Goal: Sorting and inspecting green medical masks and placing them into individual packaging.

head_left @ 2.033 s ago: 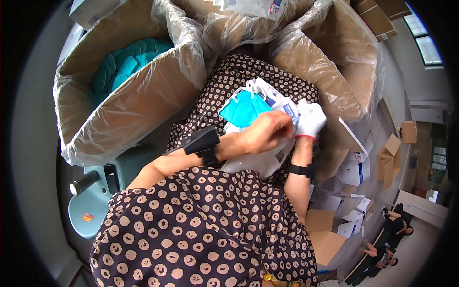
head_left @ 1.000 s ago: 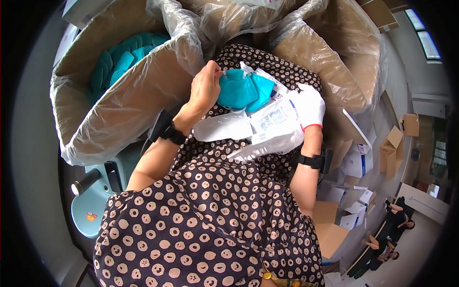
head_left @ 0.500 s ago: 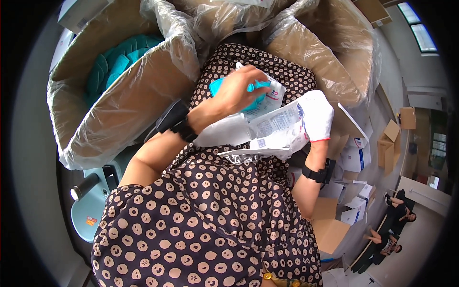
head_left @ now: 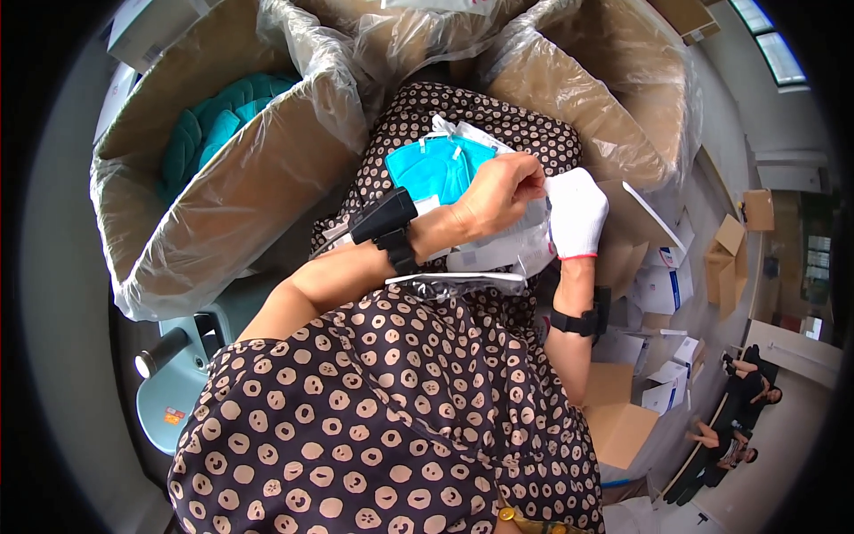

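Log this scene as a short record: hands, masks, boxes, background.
left hand: bare, fingers curled close to the right hand; whether it holds anything is unclear
right hand: white glove, closed on packet
mask: teal, white straps, above dotted cloth
left box: cardboard, clear liner, holds teal masks
right box: cardboard, clear liner
background: two people at far right; open carton at lower right

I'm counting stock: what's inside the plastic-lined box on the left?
The box holds a heap of teal masks. Its near wall and the uppermost masks cover the rest, so the bottom can't be seen.
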Demonstrator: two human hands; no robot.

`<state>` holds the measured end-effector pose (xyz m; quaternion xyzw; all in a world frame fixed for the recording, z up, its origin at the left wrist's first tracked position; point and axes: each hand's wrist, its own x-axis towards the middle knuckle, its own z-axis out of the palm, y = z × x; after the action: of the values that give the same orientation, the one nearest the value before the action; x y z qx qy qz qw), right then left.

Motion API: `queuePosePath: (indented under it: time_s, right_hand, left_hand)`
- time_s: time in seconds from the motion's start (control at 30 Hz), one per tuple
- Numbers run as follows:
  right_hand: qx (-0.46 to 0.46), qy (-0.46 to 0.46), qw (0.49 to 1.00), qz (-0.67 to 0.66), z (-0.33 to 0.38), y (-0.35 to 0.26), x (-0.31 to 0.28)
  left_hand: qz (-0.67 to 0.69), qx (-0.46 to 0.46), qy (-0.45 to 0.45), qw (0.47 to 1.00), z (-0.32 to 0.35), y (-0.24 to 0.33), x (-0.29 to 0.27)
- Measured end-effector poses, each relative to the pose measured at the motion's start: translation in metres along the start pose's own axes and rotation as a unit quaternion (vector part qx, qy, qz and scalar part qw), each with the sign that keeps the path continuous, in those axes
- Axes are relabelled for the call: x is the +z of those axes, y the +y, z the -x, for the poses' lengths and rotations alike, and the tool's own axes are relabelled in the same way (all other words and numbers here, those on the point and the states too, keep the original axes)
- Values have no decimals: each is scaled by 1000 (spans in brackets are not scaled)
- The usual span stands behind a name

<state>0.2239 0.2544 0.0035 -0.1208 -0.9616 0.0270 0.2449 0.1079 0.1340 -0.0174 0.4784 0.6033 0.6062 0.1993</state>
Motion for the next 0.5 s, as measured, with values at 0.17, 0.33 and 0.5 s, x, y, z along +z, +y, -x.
queuePosePath:
  time_s: [0.17, 0.33, 0.5]
  right_hand:
    - [139, 146, 967, -159, 24, 36, 47]
    - [119, -51, 962, 239, 32, 63, 21]
    - [75, 26, 981, 178, 8, 31, 24]
  left_hand:
    - [182, -37, -176, 967, 18, 37, -11]
    - [383, -143, -300, 862, 50, 75, -103]
    - [275, -237, -394, 844, 51, 51, -135]
